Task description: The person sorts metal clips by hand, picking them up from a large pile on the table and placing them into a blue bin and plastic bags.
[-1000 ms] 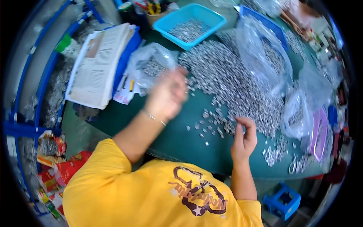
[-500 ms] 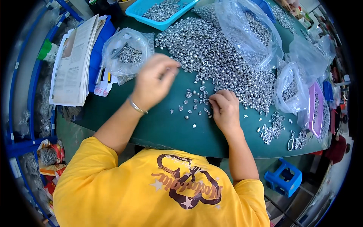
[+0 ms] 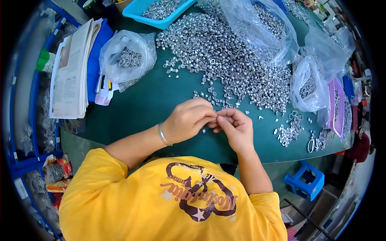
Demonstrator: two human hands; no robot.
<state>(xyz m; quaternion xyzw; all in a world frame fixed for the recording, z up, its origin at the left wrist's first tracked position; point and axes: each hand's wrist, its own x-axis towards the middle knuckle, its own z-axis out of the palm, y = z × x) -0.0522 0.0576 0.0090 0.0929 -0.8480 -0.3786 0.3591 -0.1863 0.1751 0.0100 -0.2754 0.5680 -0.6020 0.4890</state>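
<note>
Small silver-grey domed metal pieces lie heaped on the dark green counter, a few scattered just beyond your left hand and right hand. Your hands meet, fingers pinched narrow; you seem to be working at one piece, so the next move calls for fine fingertip control. Whatever they hold is hidden; the turquoise plastic basket is cut off above.

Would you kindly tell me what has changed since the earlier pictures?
The left hand has moved rightward and toward the body; the right hand has drawn back toward the body, and their fingertips now meet. Anything between them is too small to tell. The main pile of metal pieces, newspapers and blue stool stayed in place.
</note>
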